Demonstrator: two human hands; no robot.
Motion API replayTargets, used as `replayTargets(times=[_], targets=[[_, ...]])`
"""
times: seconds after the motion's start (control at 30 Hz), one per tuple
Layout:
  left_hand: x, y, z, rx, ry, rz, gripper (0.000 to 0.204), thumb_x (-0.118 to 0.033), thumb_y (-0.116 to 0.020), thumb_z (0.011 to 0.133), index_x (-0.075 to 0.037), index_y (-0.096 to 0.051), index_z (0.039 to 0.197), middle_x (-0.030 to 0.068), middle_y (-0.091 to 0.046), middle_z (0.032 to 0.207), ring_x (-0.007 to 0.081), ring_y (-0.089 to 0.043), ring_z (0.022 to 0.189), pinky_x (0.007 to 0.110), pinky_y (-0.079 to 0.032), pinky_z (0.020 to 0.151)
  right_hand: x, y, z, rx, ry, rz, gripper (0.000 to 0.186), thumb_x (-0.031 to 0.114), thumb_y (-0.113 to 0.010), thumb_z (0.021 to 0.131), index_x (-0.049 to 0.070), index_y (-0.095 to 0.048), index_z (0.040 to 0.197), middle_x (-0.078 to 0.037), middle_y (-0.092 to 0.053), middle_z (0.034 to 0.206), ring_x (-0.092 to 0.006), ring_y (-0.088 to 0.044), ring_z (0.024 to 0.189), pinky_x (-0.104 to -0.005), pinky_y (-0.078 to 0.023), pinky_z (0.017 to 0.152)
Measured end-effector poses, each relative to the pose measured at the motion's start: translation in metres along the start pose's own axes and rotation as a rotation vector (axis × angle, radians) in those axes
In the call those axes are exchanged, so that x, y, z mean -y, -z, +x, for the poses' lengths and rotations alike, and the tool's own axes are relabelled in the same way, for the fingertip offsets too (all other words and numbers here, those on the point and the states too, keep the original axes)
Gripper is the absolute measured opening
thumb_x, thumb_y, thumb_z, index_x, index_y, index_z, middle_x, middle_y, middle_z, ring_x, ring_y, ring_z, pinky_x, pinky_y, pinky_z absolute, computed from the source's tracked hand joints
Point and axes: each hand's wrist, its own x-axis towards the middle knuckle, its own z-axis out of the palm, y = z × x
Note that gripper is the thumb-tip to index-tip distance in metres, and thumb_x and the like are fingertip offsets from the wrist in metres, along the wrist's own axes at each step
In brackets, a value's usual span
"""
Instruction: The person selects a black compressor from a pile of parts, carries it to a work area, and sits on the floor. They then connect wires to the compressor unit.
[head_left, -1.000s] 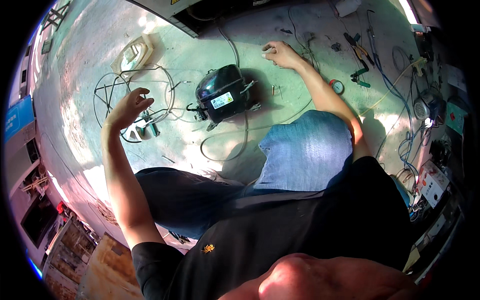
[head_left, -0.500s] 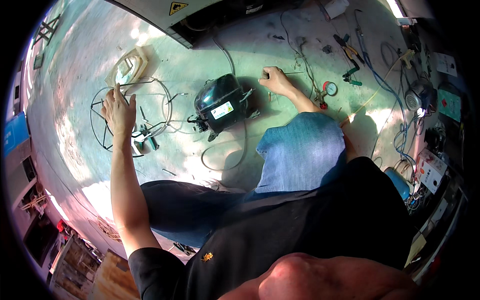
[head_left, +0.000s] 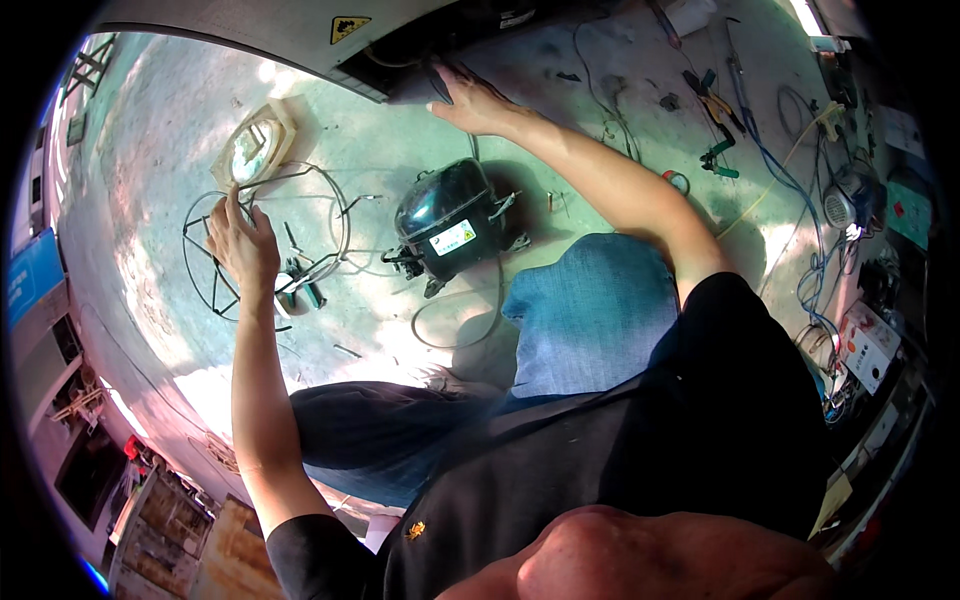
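My left hand (head_left: pixel 243 240) is over a thin black wire frame with rings (head_left: pixel 345 215) on the floor, fingers apart. Whether it touches the frame is not plain. Its fingertips come close to a pale plastic tray (head_left: pixel 258 145). My right hand (head_left: pixel 472 102) reaches to the dark opening (head_left: pixel 400 52) under a white appliance (head_left: pixel 270 25), thumb spread away from the fingers; the fingertips are partly lost in shadow. Between my arms a black compressor (head_left: pixel 435 210) with a white label sits on the floor, a thin tube beside it. Pliers (head_left: pixel 308 288) lie below the wire frame.
Right of my right arm are cutters and pliers (head_left: pixel 722 110), blue hoses (head_left: pixel 775 160) and a small motor-like unit (head_left: pixel 842 205). A round gauge (head_left: pixel 677 181) shows partly behind my forearm. Boxes (head_left: pixel 865 345) stand at the right edge. My bent knee (head_left: pixel 600 310) is below the compressor.
My right hand has moved from the floor right of the compressor up and left to the appliance's opening, its fingers now spread. My left hand has stayed about where it was.
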Motion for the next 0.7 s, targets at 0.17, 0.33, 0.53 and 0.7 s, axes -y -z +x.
replayTargets(times=[0.17, 0.33, 0.53, 0.7], targets=[[-0.003, -0.003, 0.001, -0.011, -0.005, -0.017, 0.048, -0.02, -0.06, 0.093, -0.012, -0.056, 0.14, 0.011, -0.059, 0.132, 0.03, -0.053, 0.125, 0.046, -0.035, 0.104, 0.007, -0.029, 0.028, -0.014, 0.002, -0.165, 0.078, 0.033, -0.063, 0.092, 0.004, -0.029, 0.156, -0.03, -0.028, 0.158, -0.0442, -0.036, 0.144, -0.0515, -0.041, 0.113], [0.002, 0.003, -0.003, -0.009, 0.016, 0.022, 0.048, -0.019, -0.061, 0.092, -0.012, -0.056, 0.139, 0.0115, -0.058, 0.132, 0.0307, -0.052, 0.126, 0.046, -0.035, 0.104, 0.025, -0.021, 0.042, 0.087, -0.001, -0.17, 0.069, 0.026, -0.064, 0.087, 0.002, -0.04, 0.146, -0.029, -0.039, 0.148, -0.046, -0.046, 0.133, -0.0522, -0.043, 0.11], [-0.005, 0.001, 0.0, -0.02, -0.007, 0.005, 0.047, -0.02, -0.061, 0.093, -0.012, -0.056, 0.139, 0.0113, -0.059, 0.13, 0.0308, -0.053, 0.124, 0.045, -0.035, 0.104, 0.001, -0.032, 0.049, -0.01, 0.205, -0.229, 0.061, 0.021, -0.061, 0.086, 0.0, -0.046, 0.141, -0.026, -0.051, 0.141, -0.0418, -0.052, 0.129, -0.0491, -0.045, 0.109], [-0.001, -0.003, -0.002, -0.01, 0.001, 0.024, 0.047, -0.02, -0.061, 0.092, -0.012, -0.057, 0.139, 0.0111, -0.059, 0.13, 0.0301, -0.053, 0.123, 0.045, -0.035, 0.104, -0.004, -0.04, 0.055, 0.106, 0.028, -0.191, 0.048, 0.022, -0.044, 0.1, 0.003, -0.049, 0.144, -0.02, -0.051, 0.148, -0.0388, -0.048, 0.136, -0.0458, -0.04, 0.115]])
